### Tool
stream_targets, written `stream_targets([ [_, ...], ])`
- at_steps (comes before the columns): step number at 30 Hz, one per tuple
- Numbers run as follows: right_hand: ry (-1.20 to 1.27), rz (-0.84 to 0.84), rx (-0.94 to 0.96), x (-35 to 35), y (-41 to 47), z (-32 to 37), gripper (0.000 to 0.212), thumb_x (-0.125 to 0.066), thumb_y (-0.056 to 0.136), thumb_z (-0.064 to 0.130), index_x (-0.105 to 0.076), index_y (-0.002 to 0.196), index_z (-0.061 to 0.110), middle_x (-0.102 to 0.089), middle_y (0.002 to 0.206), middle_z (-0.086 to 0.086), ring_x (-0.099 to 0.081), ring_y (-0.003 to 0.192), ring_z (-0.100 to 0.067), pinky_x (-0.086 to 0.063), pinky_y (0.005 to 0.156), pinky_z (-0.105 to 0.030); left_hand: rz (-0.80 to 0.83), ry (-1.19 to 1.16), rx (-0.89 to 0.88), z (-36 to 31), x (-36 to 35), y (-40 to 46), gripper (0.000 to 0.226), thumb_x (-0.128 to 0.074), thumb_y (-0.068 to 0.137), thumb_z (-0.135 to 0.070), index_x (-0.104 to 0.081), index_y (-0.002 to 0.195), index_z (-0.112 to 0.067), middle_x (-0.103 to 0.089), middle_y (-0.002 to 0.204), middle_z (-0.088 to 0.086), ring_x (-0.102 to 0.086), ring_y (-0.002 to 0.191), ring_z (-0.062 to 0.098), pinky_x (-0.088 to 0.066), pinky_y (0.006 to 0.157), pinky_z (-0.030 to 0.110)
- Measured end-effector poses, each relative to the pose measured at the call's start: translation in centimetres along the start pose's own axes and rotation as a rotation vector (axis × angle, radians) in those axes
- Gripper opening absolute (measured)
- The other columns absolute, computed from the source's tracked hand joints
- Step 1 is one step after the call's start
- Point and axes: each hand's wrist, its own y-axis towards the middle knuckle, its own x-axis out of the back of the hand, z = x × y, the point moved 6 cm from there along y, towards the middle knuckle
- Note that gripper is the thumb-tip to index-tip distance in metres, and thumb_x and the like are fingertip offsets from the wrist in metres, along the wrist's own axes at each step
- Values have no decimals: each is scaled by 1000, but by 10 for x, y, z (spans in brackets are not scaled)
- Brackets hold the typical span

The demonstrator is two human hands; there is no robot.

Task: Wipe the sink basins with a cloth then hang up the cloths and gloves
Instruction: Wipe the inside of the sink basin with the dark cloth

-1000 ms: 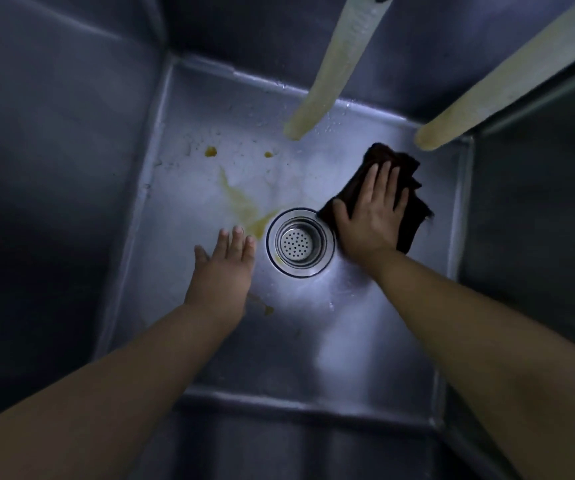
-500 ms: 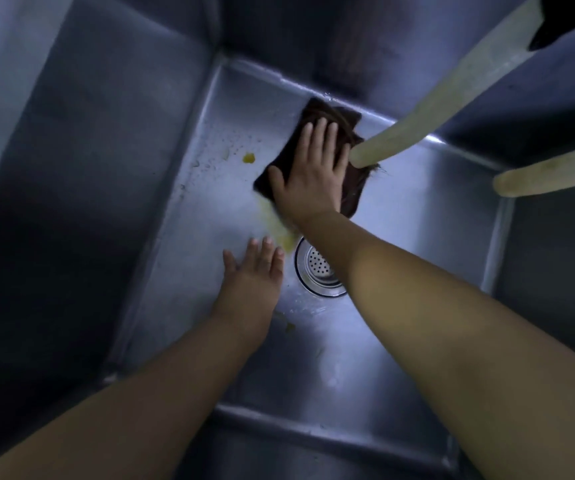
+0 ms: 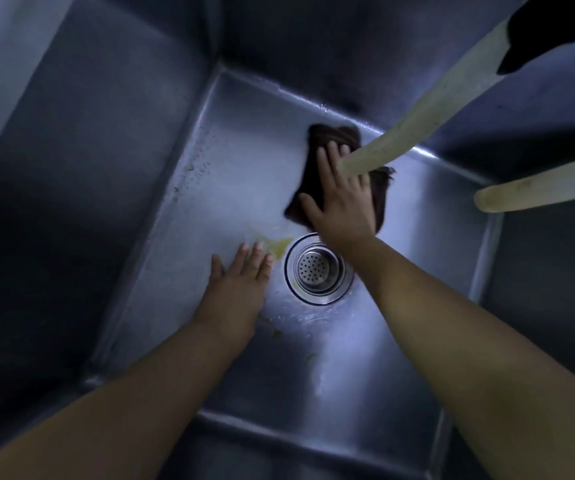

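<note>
I look down into a deep steel sink basin [image 3: 230,188]. A dark brown cloth [image 3: 331,140] lies flat on the basin floor near the back wall. My right hand [image 3: 341,206] presses on it with straight fingers, whose tips are hidden behind a hose. My left hand [image 3: 237,285] rests flat on the floor, left of the round drain strainer [image 3: 317,268]. A yellow smear [image 3: 279,245] sits between my left fingertips and the drain.
Two pale hoses hang into the basin from the upper right, one hose [image 3: 428,109] ending over my right hand, the other hose [image 3: 535,188] at the right wall. A dark object [image 3: 552,26] fills the top right corner. Small yellow flecks [image 3: 275,332] lie near my left wrist.
My right hand slid the cloth from right of the drain to the back left, then back toward the middle. The yellow spots at the back are gone. My left hand stayed put.
</note>
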Motion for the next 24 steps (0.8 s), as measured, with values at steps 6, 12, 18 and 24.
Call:
stream_targets([
  [6,-3,-40,-297,20,-60,-120,79,-33,83,49,-23,148,4,-21,155,-17,-15,144,-33,-9,116,-41,11,-28,-2,2,-3,1,101,-62,86,-29,16,148,-11,22,156,9,13,145,29,-7,114,57],
  [12,100,-173,-948,31,-55,-165,79,-33,90,46,-17,145,-9,-14,153,-28,-13,143,-39,-7,116,-45,16,-46,-18,2,-1,3,87,-51,93,-24,15,148,-10,21,156,10,14,145,31,-6,114,60],
  [18,275,-132,-1076,8,42,-98,71,-25,98,39,0,147,-5,7,154,-26,6,143,-39,5,116,-50,2,-72,-45,4,0,4,84,-48,95,-26,15,148,-8,21,156,13,14,144,33,-4,112,63],
  [24,178,-128,-973,3,108,27,82,-31,91,48,-14,141,-15,-15,146,-39,-5,138,-51,0,112,-56,-3,-60,-72,3,-3,6,96,-51,90,-41,18,146,-5,23,155,16,17,142,37,-1,110,66],
])
